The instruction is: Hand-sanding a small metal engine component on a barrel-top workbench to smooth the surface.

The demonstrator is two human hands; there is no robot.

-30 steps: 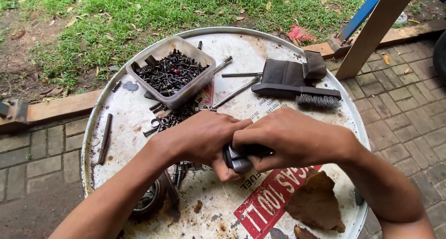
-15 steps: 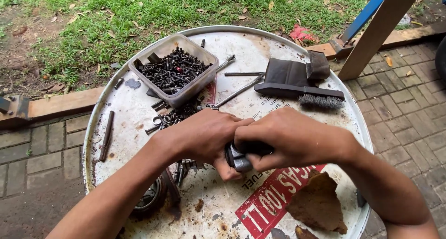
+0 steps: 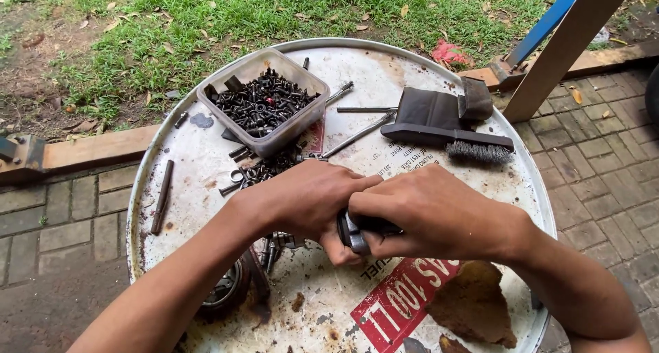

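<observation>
Almost nothing has moved; both hands stay put. The left hand (image 3: 309,202) and right hand (image 3: 425,212) squeeze one small metal part (image 3: 353,233) above the drum lid (image 3: 206,154), keeping it steady.

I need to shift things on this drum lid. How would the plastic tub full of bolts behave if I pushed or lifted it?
The tub is heaped with dark metal bolts, so it is probably heavy for its size. Its thin plastic walls might flex if lifted by one edge. Pushed, it would likely slide rather than tip, though loose bolts beside it could snag it.
</observation>
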